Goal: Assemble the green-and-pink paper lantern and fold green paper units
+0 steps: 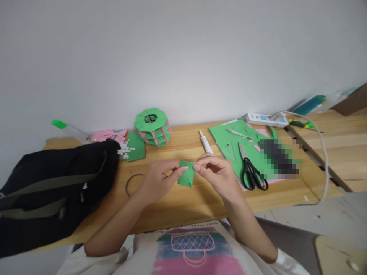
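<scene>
A small folded piece of green paper (pixel 186 178) is held up over the wooden table between both hands. My left hand (pixel 160 177) pinches its upper left edge between thumb and finger. At its upper right corner, my right hand (pixel 216 172) pinches the paper in the same way. Behind my right hand lies a white glue tube (pixel 205 143), partly hidden by the fingers. A tiered green and pink paper ring (pixel 153 128) stands farther back, left of the tube.
Black-handled scissors (pixel 250 172) and a craft knife (pixel 239 134) lie on green sheets (pixel 228 147) at right. A power strip (pixel 266 120) with a cable sits behind. A black bag (pixel 57 183) covers the left side, near white paper scraps (pixel 124 149) and a thin ring (pixel 127 185).
</scene>
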Available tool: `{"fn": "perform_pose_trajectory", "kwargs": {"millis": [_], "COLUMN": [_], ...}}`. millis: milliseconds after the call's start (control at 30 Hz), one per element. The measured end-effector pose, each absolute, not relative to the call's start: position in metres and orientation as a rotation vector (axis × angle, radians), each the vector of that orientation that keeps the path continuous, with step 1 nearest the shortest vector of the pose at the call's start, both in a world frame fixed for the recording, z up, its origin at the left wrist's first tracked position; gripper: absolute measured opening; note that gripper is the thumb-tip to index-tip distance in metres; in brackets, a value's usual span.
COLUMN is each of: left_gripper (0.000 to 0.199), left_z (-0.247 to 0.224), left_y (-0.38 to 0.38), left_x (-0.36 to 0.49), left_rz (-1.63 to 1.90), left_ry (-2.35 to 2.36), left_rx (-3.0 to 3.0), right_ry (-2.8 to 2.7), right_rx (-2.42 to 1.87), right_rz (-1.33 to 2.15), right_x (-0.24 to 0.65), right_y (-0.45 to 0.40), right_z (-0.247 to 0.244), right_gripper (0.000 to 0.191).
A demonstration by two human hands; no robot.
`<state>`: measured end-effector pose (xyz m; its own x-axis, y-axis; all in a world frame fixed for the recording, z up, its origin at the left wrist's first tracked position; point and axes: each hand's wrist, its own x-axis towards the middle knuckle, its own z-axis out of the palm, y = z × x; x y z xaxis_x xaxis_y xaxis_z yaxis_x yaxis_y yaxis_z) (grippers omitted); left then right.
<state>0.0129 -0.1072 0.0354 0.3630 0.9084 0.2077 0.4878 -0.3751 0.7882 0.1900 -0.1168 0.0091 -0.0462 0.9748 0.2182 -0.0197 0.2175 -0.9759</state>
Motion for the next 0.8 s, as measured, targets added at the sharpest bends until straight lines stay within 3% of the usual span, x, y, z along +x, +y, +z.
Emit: {"fn": "perform_pose_trajectory", "kwargs": {"millis": [200, 500, 800], "left_gripper": [0.035, 0.036, 0.037], "left_z": [0.026, 0.008, -0.007], "left_y": [-0.129, -0.149, -0.157], "left_x": [0.003, -0.009, -0.011], "left_rz": [0.844, 0.831, 0.746], "left_ry": [1.21, 1.198, 1.24], "left_rx": [1.911, 1.804, 1.794], "right_ry": [-1.453, -1.638, -1.814], "right_rx": [-1.026, -1.044, -1.0], "right_rz": [1.03, 1.072, 0.882], "right_x": [0.183, 0.176, 0.178], "right_y": [-0.134, -0.146, -0.157], "right_z": [0.006, 0.005, 0.001], "right_gripper": [0.007, 0.019, 0.018]}}
